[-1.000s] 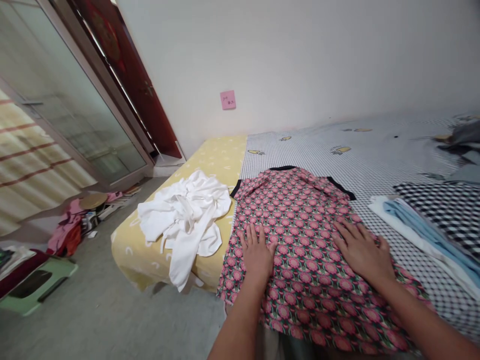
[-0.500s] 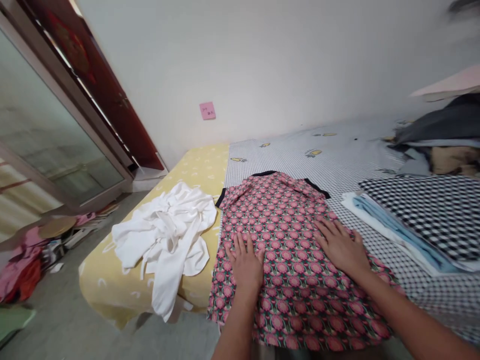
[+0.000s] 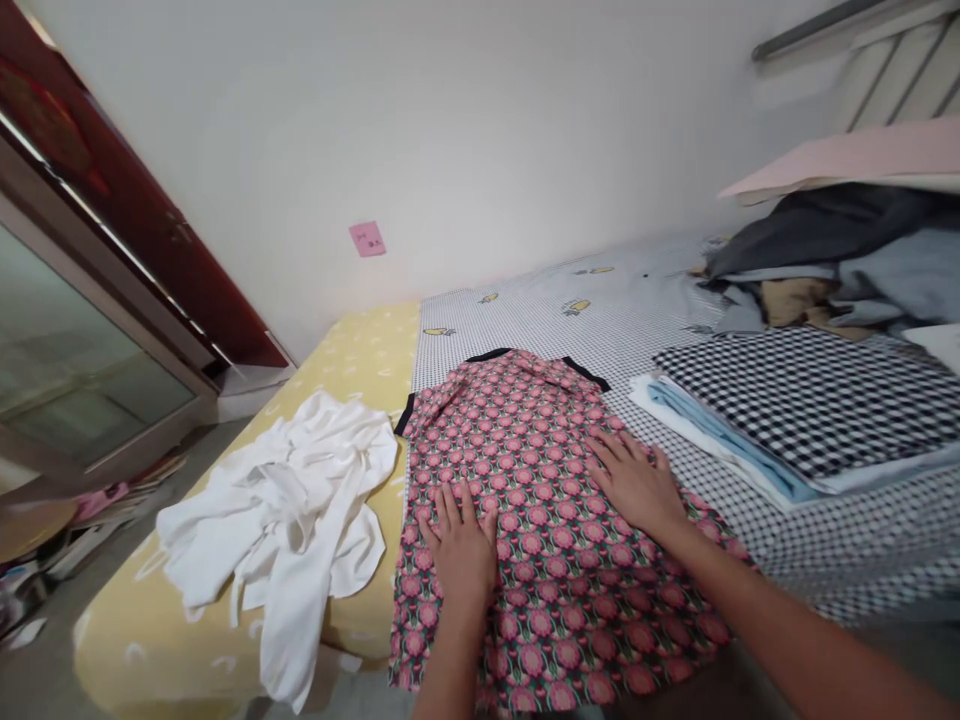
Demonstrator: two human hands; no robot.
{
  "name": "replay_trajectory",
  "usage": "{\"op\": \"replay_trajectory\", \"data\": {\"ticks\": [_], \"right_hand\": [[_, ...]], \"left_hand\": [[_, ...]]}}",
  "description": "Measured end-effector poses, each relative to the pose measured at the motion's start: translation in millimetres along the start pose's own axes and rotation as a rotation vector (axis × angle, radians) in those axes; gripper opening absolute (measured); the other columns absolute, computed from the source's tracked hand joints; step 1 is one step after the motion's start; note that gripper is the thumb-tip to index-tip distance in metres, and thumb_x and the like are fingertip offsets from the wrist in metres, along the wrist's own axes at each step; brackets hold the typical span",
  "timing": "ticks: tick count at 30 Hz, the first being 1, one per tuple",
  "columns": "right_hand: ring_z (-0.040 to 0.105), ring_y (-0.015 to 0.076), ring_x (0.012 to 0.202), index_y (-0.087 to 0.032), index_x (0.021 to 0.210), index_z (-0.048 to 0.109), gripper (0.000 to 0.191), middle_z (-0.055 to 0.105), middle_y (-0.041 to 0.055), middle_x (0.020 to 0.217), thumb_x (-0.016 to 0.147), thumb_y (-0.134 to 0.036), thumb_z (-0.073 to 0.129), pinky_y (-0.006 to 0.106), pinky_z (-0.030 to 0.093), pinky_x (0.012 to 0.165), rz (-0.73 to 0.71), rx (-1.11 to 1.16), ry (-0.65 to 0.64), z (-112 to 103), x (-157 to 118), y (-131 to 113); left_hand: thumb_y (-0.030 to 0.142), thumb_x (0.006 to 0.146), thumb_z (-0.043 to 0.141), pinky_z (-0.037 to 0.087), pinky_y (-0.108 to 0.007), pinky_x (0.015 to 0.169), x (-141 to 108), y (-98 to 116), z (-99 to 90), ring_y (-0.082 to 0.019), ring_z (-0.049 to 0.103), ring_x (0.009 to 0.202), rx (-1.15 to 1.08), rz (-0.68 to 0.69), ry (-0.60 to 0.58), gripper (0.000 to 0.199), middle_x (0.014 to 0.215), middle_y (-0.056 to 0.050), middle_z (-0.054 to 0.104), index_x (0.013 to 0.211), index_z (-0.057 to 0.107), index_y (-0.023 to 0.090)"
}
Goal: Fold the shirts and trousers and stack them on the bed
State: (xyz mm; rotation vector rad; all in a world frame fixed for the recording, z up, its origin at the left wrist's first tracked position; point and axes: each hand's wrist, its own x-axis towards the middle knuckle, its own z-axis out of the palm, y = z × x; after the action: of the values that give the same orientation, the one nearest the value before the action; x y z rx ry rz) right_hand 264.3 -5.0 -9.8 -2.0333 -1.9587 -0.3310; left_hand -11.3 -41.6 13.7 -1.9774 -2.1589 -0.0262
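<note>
A pink floral short-sleeved dress [image 3: 544,530] with black trim at the neck and sleeves lies spread on the bed, its hem hanging over the near edge. On its left half rests my left hand [image 3: 461,550], flat with the fingers apart. My right hand [image 3: 637,485] lies flat on the right half, fingers also spread. Neither hand grips the cloth. To the left, a crumpled white garment [image 3: 292,520] lies on the yellow cover, part of it drooping over the bed's edge.
Folded clothes with a black-and-white checked piece [image 3: 817,390] on top lie at the right. Behind them is a heap of dark and grey clothes [image 3: 832,230] under a pink sheet [image 3: 855,160]. The bed [image 3: 517,310] meets a wall bearing a pink note [image 3: 367,238].
The view has swung to the right, so everything appears further left and more of the clothes heap shows. Both hands stay flat on the dress, in nearly the same places.
</note>
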Motion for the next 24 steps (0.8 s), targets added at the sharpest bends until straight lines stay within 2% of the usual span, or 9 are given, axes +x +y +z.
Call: {"op": "replay_trajectory", "data": {"ticks": [13,16,19,22,24], "right_hand": [[0.040,0.0343,0.144,-0.032,0.146,0.054,0.049,0.048,0.0017,0.158,0.103,-0.041,0.032,0.064,0.027,0.115,0.004,0.042,-0.006,-6,2,-1],[0.039,0.0343,0.145,-0.033,0.146,0.054,0.048,0.048,0.0014,0.159,0.104,-0.041,0.032,0.064,0.025,0.116,0.003,0.065,0.016,-4,1,-1],[0.040,0.0342,0.145,-0.034,0.145,0.055,0.047,0.050,0.0010,0.158,0.103,-0.039,0.033,0.063,0.025,0.116,0.009,0.093,0.027,-4,1,-1],[0.042,0.0346,0.144,-0.035,0.145,0.056,0.048,0.050,0.0011,0.157,0.102,-0.039,0.034,0.064,0.025,0.116,0.015,0.115,0.035,-4,3,-2],[0.042,0.0350,0.143,-0.036,0.144,0.057,0.047,0.050,0.0012,0.157,0.102,-0.040,0.035,0.065,0.025,0.115,0.017,0.125,0.038,-3,4,-3]], "left_hand": [[0.050,0.103,0.030,0.023,-0.062,0.123,3,-1,6.6,-0.030,0.031,0.154,0.079,0.015,0.003,0.061,0.166,-0.015,0.027,0.157,0.036,0.021],[0.048,0.103,0.029,0.024,-0.064,0.122,9,-1,-2.8,-0.031,0.030,0.154,0.068,0.003,-0.070,0.062,0.166,-0.016,0.025,0.158,0.033,0.019],[0.050,0.102,0.031,0.028,-0.069,0.118,23,4,-20.2,-0.035,0.032,0.152,0.021,-0.034,-0.152,0.062,0.165,-0.018,0.029,0.156,0.038,0.019],[0.048,0.103,0.032,0.026,-0.070,0.119,40,16,-30.8,-0.034,0.031,0.153,-0.003,0.003,-0.030,0.059,0.166,-0.016,0.029,0.157,0.037,0.023],[0.043,0.104,0.032,0.028,-0.064,0.121,50,25,-27.1,-0.030,0.029,0.154,-0.025,0.094,0.072,0.057,0.168,-0.013,0.026,0.158,0.034,0.026]]}}
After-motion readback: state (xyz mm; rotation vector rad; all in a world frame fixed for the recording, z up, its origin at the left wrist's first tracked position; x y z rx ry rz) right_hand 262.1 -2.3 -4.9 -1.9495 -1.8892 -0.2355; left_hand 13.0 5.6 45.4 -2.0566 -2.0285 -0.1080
